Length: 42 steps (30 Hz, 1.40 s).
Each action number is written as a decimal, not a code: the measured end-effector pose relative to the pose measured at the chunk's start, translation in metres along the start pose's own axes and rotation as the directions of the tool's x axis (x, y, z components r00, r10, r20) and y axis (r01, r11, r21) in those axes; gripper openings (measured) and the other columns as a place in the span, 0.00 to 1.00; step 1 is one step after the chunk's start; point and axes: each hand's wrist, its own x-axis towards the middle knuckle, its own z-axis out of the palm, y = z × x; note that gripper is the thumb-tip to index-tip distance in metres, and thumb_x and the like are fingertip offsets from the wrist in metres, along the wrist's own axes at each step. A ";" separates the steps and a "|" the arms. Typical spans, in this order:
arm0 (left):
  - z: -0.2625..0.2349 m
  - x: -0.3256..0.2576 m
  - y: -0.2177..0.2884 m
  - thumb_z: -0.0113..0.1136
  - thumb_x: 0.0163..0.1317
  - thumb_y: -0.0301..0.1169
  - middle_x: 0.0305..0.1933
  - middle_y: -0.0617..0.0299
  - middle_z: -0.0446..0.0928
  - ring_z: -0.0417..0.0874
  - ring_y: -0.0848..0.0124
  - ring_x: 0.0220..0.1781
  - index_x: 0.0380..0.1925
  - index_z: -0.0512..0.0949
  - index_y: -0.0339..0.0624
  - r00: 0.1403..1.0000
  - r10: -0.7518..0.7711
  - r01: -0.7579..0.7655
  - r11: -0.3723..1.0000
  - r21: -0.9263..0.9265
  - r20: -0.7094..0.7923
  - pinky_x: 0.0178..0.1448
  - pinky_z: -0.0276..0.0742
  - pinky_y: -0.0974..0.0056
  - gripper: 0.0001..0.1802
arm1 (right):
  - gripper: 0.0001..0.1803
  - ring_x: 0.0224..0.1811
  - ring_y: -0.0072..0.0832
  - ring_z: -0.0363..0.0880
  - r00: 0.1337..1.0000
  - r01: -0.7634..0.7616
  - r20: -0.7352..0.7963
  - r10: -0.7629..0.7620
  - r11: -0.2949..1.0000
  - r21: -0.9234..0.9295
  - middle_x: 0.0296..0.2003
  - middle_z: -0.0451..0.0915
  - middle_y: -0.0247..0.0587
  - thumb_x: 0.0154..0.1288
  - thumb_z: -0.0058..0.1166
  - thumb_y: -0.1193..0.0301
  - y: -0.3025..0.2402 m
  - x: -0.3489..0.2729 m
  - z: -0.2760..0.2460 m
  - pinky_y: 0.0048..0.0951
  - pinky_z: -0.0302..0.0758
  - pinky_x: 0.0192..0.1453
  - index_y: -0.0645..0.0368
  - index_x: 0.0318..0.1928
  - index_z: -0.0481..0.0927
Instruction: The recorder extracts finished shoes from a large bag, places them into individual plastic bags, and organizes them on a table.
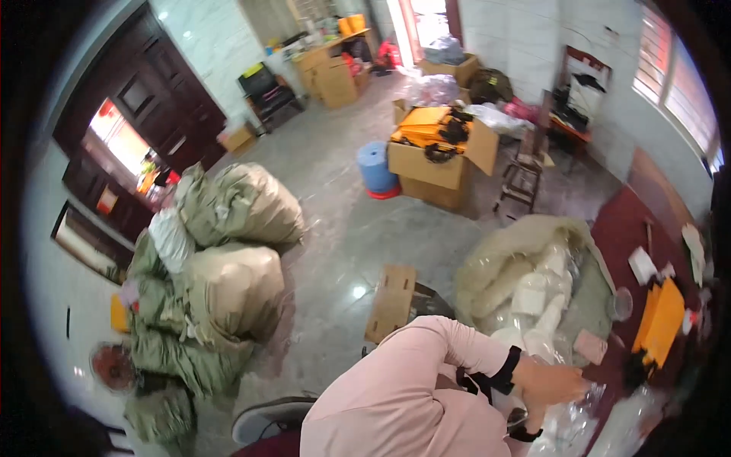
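Note:
My left hand (550, 383), in a pink sleeve with a black cuff, reaches across to the lower right. Its fingers are bent down at a crinkled clear plastic bag (572, 426) and appear closed on its edge. Just below, my right hand (535, 417) shows only in part, with a dark band at the wrist. Its fingers are hidden, so I cannot make out what it holds. Beyond the hands, a large open woven sack (487, 266) contains white items in clear plastic (533, 297). A small pinkish card (590, 346) lies beside the sack.
A dark red tabletop (620, 236) at right bears orange envelopes (659, 324) and a clear cup (620, 305). Bulging sacks (232, 286) are piled at left. Farther off stand an open carton (426, 171), a blue roll (375, 167) and a wooden stool (521, 179). A cardboard piece (390, 301) is nearer.

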 end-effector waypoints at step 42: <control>-0.168 -0.067 -0.276 0.58 0.51 0.45 0.53 0.43 0.69 0.68 0.45 0.56 0.62 0.58 0.40 0.797 -0.577 0.333 0.173 0.927 -0.178 0.58 0.60 0.42 0.40 | 0.11 0.46 0.34 0.75 0.725 -0.218 -0.680 -0.110 0.900 -0.377 0.37 0.80 0.35 0.52 0.49 0.76 -0.067 0.081 -0.002 0.42 0.60 0.60 0.55 0.37 0.79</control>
